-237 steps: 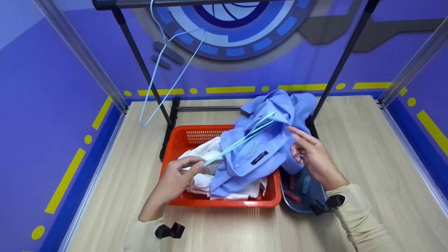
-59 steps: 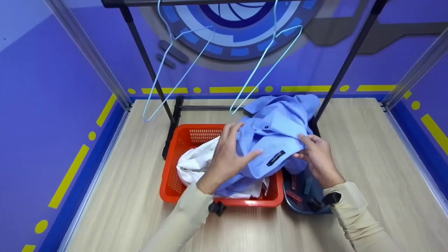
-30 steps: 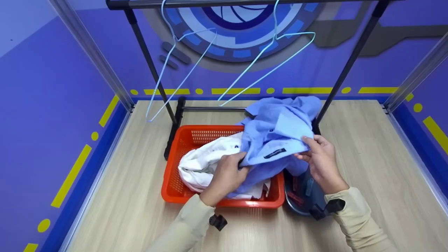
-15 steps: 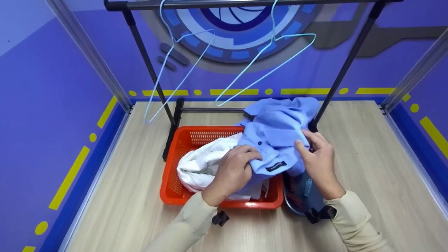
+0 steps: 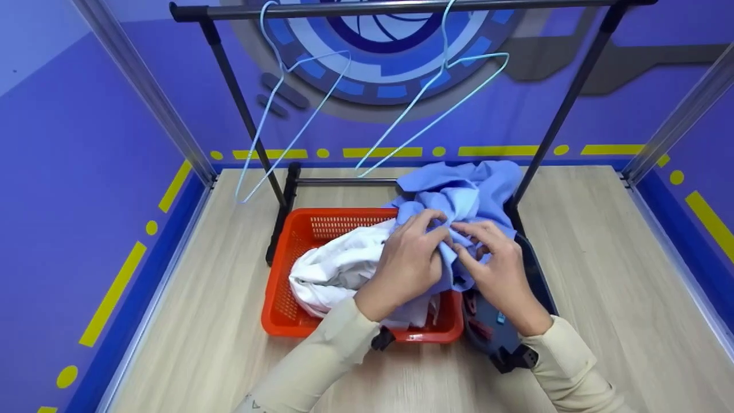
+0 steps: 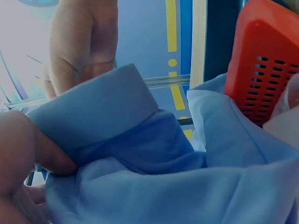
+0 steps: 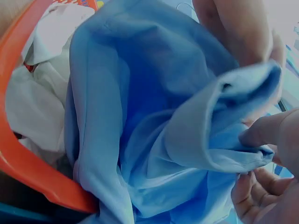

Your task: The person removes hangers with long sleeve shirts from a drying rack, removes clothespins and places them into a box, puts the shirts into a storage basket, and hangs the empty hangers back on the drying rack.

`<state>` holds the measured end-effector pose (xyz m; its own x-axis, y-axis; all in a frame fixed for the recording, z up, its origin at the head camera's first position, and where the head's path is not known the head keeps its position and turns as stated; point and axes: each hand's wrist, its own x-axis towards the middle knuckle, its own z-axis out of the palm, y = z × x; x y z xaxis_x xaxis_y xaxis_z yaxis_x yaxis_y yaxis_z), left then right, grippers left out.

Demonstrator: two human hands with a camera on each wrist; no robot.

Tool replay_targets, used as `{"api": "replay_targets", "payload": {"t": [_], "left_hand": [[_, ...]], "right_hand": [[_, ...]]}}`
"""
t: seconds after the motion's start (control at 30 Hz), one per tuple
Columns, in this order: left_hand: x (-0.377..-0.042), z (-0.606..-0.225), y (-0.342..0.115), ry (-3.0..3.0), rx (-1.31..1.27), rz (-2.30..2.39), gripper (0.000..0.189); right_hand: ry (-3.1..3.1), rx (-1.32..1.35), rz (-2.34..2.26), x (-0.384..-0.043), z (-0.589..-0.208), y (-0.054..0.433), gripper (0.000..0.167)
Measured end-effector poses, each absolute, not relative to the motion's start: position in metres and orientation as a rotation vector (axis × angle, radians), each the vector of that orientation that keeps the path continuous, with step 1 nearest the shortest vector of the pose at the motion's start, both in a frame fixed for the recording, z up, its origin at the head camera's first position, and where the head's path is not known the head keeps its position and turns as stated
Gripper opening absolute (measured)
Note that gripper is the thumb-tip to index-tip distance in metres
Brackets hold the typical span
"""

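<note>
A blue shirt (image 5: 499, 180) lies bunched across the right side of the red basket (image 5: 276, 304). Both my hands meet at its collar. My left hand (image 5: 408, 261) grips the collar cloth from the left, thumb against it in the left wrist view. My right hand (image 5: 498, 269) pinches the collar's edge; the right wrist view shows its thumb and fingers on the collar (image 7: 196, 126). A white garment (image 5: 321, 275) sits in the basket beneath and left of the shirt. The shirt's label is hidden now.
Two light-blue wire hangers (image 5: 275, 92) hang bare from the dark rail (image 5: 367, 8) of a rack. Right of the basket stands a dark bin (image 5: 542, 281) holding clothespins (image 5: 480, 328). Purple walls enclose the wooden surface.
The hanger held earlier in my left hand now hangs on the rail. My left hand took hold of the shirt, and the right moved left to meet it, drawing the collar together.
</note>
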<state>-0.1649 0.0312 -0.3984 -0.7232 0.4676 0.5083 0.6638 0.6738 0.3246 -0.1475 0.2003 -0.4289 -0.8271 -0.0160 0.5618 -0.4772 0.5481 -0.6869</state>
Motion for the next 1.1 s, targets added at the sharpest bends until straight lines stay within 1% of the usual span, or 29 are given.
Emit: {"api": "replay_targets", "payload": {"t": [0.17, 0.23, 0.33, 0.37, 0.43, 0.5, 0.57, 0.67, 0.73, 0.8, 0.9, 0.97, 1.0, 1.03, 1.1], "left_hand": [[-0.17, -0.399, 0.038, -2.533, -0.846, -0.76, 0.019], [-0.172, -0.4, 0.04, -2.552, -0.832, -0.793, 0.024], [-0.172, -0.399, 0.041, -2.573, -0.837, -0.79, 0.039], [-0.173, -0.399, 0.041, -2.575, -0.842, -0.776, 0.041], [-0.173, -0.399, 0.04, -2.571, -0.856, -0.763, 0.039], [-0.174, -0.399, 0.039, -2.555, -0.855, -0.771, 0.029], [-0.176, -0.4, 0.037, -2.52, -0.838, -0.812, 0.022], [-0.178, -0.398, 0.035, -2.457, -0.801, -0.88, 0.021], [-0.18, -0.396, 0.034, -2.414, -0.795, -0.924, 0.022], [-0.18, -0.394, 0.032, -2.385, -0.813, -0.977, 0.021], [-0.181, -0.393, 0.03, -2.371, -0.885, -1.061, 0.022], [-0.182, -0.393, 0.028, -2.382, -0.95, -1.089, 0.028], [-0.182, -0.394, 0.027, -2.394, -0.979, -1.082, 0.034], [-0.182, -0.395, 0.026, -2.41, -1.01, -1.06, 0.041], [-0.182, -0.398, 0.024, -2.427, -1.055, -0.977, 0.063]], "right_hand": [[-2.175, 0.329, 1.328, -0.148, -0.427, 0.195, 0.022], [-2.137, 0.311, 1.373, -0.143, -0.418, 0.191, 0.019], [-2.098, 0.318, 1.441, -0.138, -0.409, 0.187, 0.018], [-2.086, 0.326, 1.468, -0.137, -0.408, 0.186, 0.018], [-2.067, 0.348, 1.526, -0.137, -0.41, 0.187, 0.018], [-2.067, 0.371, 1.577, -0.138, -0.417, 0.19, 0.021], [-2.08, 0.413, 1.616, -0.137, -0.417, 0.19, 0.027], [-2.163, 0.439, 1.559, -0.134, -0.415, 0.19, 0.044], [-2.201, 0.435, 1.502, -0.133, -0.414, 0.19, 0.049], [-2.216, 0.414, 1.445, -0.134, -0.413, 0.191, 0.045], [-2.154, 0.406, 1.42, -0.136, -0.412, 0.193, 0.031], [-2.11, 0.416, 1.389, -0.137, -0.411, 0.195, 0.025], [-2.087, 0.423, 1.375, -0.138, -0.41, 0.196, 0.023], [-2.073, 0.426, 1.353, -0.138, -0.409, 0.196, 0.023], [-2.047, 0.426, 1.319, -0.138, -0.408, 0.196, 0.022]]}}
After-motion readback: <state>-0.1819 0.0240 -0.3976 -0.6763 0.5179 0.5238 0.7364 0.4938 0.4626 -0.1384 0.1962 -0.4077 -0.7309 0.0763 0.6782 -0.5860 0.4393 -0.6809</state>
